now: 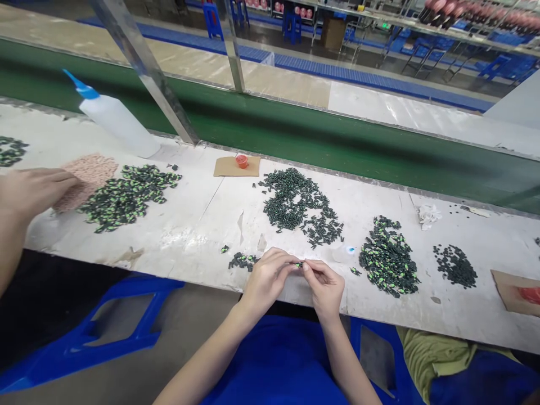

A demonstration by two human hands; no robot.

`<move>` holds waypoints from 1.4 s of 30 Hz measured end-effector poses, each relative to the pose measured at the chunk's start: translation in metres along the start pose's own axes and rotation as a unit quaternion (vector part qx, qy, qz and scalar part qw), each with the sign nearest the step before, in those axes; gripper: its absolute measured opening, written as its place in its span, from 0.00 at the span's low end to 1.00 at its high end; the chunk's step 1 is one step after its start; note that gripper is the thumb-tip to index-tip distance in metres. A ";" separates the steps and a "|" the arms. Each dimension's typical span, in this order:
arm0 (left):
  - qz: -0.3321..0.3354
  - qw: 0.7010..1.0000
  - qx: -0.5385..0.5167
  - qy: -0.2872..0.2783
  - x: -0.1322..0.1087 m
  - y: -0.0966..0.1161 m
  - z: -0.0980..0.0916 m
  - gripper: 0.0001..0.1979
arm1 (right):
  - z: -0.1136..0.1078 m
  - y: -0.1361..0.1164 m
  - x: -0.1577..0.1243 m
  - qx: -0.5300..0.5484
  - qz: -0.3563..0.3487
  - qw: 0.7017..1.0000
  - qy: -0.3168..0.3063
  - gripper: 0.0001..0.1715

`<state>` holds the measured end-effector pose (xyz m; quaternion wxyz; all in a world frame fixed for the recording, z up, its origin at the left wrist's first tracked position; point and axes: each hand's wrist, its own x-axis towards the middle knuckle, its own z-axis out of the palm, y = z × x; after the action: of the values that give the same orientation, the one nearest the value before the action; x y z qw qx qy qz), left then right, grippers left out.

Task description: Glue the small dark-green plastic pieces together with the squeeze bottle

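Note:
My left hand (269,277) and my right hand (325,286) meet over the front edge of the white table. Their fingertips pinch a small black-and-green piece (299,265), mostly covered by the fingers. Beside my left hand lies a little heap of dark pieces (242,261), with one black-and-green piece (224,249) apart from it. Beyond my hands spreads a pile of small dark rod-like pieces (283,208). To the right of my right hand is a pile of black-and-green pieces (388,261), and a small white bottle with a blue tip (343,253) lies close by.
On the left, another person's hand (37,188) touches a pink pile (90,174) beside more black-and-green pieces (126,197). A white bottle (120,124) leans behind. A red cup (242,161) sits on cardboard (223,167). Small black pieces (455,266) lie right. A green belt (337,140) runs behind.

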<state>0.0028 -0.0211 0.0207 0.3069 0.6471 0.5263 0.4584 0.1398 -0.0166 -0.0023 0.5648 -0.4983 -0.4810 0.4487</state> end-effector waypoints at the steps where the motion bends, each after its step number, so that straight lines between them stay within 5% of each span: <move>1: -0.001 1.000 -0.014 -0.003 0.000 0.003 -0.001 0.07 | 0.000 -0.001 0.000 -0.001 -0.018 1.000 0.009 0.06; 11: -0.117 0.984 -0.136 -0.004 0.003 0.016 -0.002 0.04 | -0.009 -0.012 0.001 -0.045 -0.185 0.982 0.007 0.08; 27: -0.130 0.985 -0.117 0.007 0.003 0.025 0.003 0.04 | -0.016 -0.021 0.002 -0.120 -0.321 0.939 -0.033 0.15; 30: -0.104 0.989 -0.109 0.007 0.001 0.022 0.005 0.04 | -0.017 -0.020 0.003 -0.100 -0.286 0.952 -0.038 0.16; 35: 0.002 0.999 -0.051 0.005 0.001 0.016 0.005 0.07 | -0.019 -0.016 0.004 -0.019 -0.120 0.992 -0.036 0.15; 42: 0.163 0.983 0.087 0.017 0.005 0.017 0.000 0.08 | -0.018 -0.018 0.006 0.068 0.019 0.996 -0.047 0.16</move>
<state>0.0094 -0.0205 0.0371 0.1614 0.7408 0.4567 0.4653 0.1588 -0.0148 0.0154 0.5658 -0.4461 -0.4658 0.5137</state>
